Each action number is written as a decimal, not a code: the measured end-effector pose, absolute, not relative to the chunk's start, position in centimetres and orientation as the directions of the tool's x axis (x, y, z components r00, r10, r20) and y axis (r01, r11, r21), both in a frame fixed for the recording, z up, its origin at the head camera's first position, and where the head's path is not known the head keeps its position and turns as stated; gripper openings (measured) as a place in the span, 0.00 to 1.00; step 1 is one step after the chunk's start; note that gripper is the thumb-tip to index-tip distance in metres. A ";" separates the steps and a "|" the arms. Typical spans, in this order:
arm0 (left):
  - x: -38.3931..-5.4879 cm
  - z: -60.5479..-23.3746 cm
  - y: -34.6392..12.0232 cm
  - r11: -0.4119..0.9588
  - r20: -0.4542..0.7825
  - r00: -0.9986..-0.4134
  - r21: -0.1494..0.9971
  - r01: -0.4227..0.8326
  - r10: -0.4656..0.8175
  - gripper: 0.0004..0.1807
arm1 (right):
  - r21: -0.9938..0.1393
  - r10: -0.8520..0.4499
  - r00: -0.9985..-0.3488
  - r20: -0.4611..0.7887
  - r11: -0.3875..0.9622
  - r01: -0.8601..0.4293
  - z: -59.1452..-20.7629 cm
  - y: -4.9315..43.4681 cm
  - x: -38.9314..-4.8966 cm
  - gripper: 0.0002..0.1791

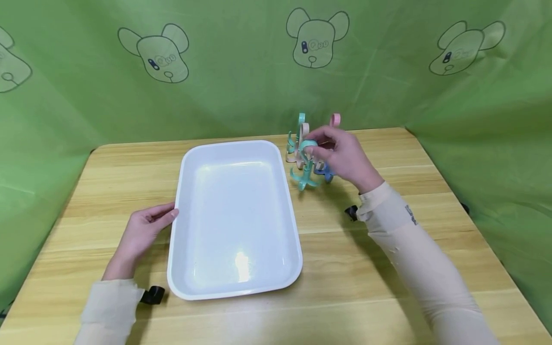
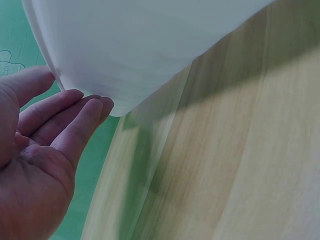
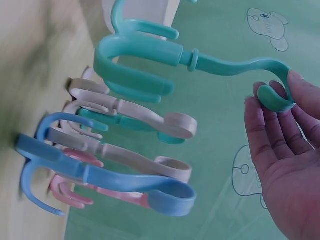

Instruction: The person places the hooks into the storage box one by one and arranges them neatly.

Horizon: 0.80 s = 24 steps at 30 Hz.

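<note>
My right hand (image 1: pixel 346 154) pinches the curled top of a teal claw hook (image 3: pixel 145 52) between thumb and fingers. Its stem hangs down with the prongs at the bottom, close to the tabletop; I cannot tell whether they touch it. Behind it stand more hooks of the same kind: a blue hook (image 3: pixel 117 175), two beige hooks (image 3: pixel 142 117), a pink hook (image 3: pixel 122 196) and another teal hook (image 3: pixel 142 124). At the white tray (image 1: pixel 233 225), my left hand (image 1: pixel 140 232) holds the left rim, its thumb on the edge and fingers against the outer wall.
The tray lies on a wooden table (image 1: pixel 345 287), left of the hooks. A green curtain (image 1: pixel 241 96) printed with bear-head outlines rises behind the table's back edge. Black wrist mounts (image 1: pixel 153 294) stick out from both sleeves.
</note>
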<state>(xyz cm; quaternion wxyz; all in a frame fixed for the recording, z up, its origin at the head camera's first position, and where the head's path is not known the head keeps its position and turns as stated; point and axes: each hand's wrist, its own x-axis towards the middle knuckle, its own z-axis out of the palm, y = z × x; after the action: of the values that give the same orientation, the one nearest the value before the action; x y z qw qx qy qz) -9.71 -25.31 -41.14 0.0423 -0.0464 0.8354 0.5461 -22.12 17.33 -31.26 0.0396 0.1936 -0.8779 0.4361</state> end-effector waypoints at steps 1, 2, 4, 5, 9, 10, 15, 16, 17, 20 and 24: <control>-9.7 -41.2 -25.3 0.396 -0.124 -0.992 0.909 -0.127 -0.034 0.32 | -0.748 -0.307 -0.921 0.240 0.546 -0.377 -31.1 17.3 -22.1 0.14; -9.7 -41.3 -25.4 0.395 -0.125 -0.991 0.909 -0.129 -0.036 0.32 | -0.747 -0.308 -0.919 0.245 0.544 -0.382 -30.9 17.2 -22.1 0.14; -9.7 -41.3 -25.4 0.391 -0.129 -0.991 0.910 -0.134 -0.040 0.32 | -0.740 -0.312 -0.915 0.257 0.545 -0.393 -30.7 17.1 -22.2 0.14; -9.8 -41.4 -25.4 0.386 -0.132 -0.990 0.912 -0.137 -0.041 0.32 | -0.737 -0.314 -0.912 0.265 0.543 -0.402 -30.5 17.1 -22.3 0.14; -9.8 -41.4 -25.4 0.374 -0.139 -0.989 0.916 -0.145 -0.043 0.33 | -0.723 -0.325 -0.895 0.305 0.533 -0.440 -29.8 16.8 -22.4 0.14; -9.9 -41.3 -25.4 0.370 -0.140 -0.989 0.917 -0.146 -0.044 0.33 | -0.716 -0.329 -0.889 0.320 0.531 -0.454 -29.5 16.7 -22.4 0.14; -9.9 -40.9 -25.3 0.375 -0.149 -0.988 0.914 -0.155 -0.045 0.33 | -0.671 -0.371 -0.847 0.380 0.520 -0.528 -28.2 16.0 -22.4 0.13; -9.8 -40.9 -25.3 0.381 -0.151 -0.987 0.911 -0.158 -0.047 0.33 | -0.670 -0.379 -0.842 0.385 0.513 -0.537 -28.0 15.8 -22.3 0.13; -9.7 -40.9 -25.3 0.387 -0.151 -0.987 0.908 -0.157 -0.047 0.33 | -0.669 -0.388 -0.836 0.388 0.505 -0.545 -27.9 15.5 -22.3 0.13; -9.5 -41.0 -25.2 0.403 -0.146 -0.988 0.902 -0.155 -0.053 0.33 | -0.680 -0.414 -0.824 0.386 0.476 -0.558 -27.6 14.7 -22.3 0.12; -9.4 -41.1 -25.1 0.407 -0.137 -0.989 0.901 -0.149 -0.059 0.32 | -0.685 -0.444 -0.808 0.387 0.449 -0.574 -27.4 13.6 -22.4 0.11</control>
<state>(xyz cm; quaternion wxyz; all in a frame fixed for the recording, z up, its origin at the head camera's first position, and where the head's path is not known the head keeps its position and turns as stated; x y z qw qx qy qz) -9.38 -25.06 -41.08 0.0416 -0.0618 0.8378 0.5408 -22.41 13.59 -27.36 0.0758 0.3002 -0.8477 0.4307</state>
